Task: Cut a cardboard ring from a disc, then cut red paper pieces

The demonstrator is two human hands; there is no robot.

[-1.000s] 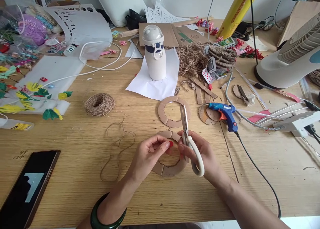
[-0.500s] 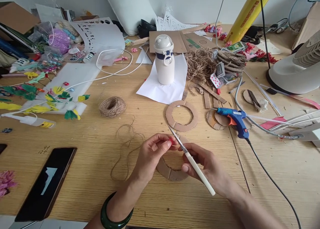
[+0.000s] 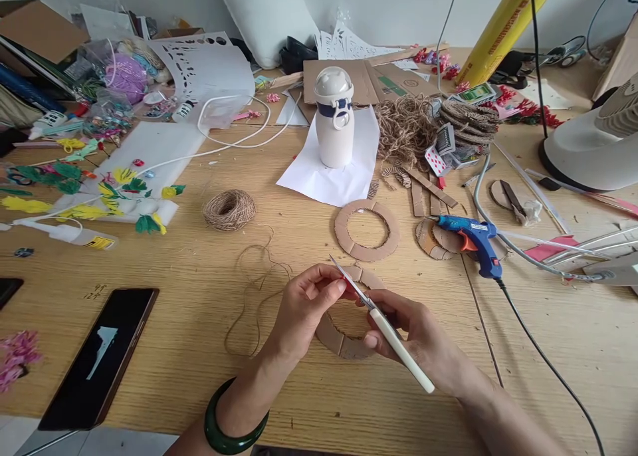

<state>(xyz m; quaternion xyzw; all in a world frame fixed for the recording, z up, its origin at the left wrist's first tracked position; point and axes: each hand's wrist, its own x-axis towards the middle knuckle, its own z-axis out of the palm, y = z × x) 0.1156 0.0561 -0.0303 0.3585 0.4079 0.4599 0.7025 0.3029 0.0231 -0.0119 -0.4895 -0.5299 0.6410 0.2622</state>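
Between the thumb and fingers of my left hand (image 3: 312, 303) is a small red piece (image 3: 343, 284), mostly hidden; its kind cannot be made out. My right hand (image 3: 413, 333) is closed around white-handled scissors (image 3: 403, 349), seen nearly edge-on. Their metal blades point up and left, crossing in front of the red piece close to my left fingertips. Under both hands lies a flat cardboard ring (image 3: 343, 347), partly covered. A second cardboard ring (image 3: 341, 230) rests just beyond. Left of my hands, a loose strand runs near a ball of twine (image 3: 229, 210).
A blue hot glue gun (image 3: 471, 233) lies at the right, its cable trailing forward. Behind stands a white bottle (image 3: 335, 127) on paper (image 3: 299, 173). A phone (image 3: 100, 356) lies at the left, a fan (image 3: 588, 143) at the far right. Tangled twine (image 3: 406, 127) is heaped at the back.
The scissors' blades have tipped slightly leftward, now lying across the front of the red piece. Both hands keep their hold. The whole view has shifted a little.
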